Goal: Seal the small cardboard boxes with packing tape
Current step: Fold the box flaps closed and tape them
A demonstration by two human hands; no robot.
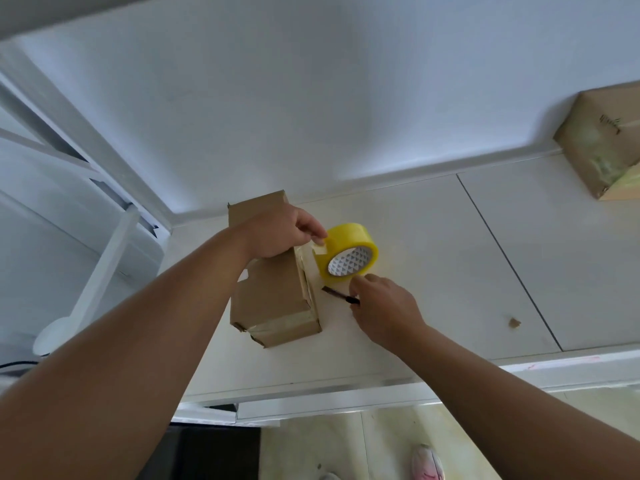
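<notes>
Head view: the left hand (280, 233) pinches the tape end (320, 249) above the cardboard box (277, 299), just left of the tape roll (349, 252). The right hand (384, 306) touches the roll's near rim with curled fingertips, grip unclear. Best to steady the roll and draw the tape straight over the seam

White lamp (100, 268) at left, cardboard scrap (514, 322) on table (433, 237)

Open desk (450, 258) right of tape roll (341, 237)

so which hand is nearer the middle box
Left. The left hand is over the box, pinching the tape end; the right hand is beside it, on the tape roll.
</notes>
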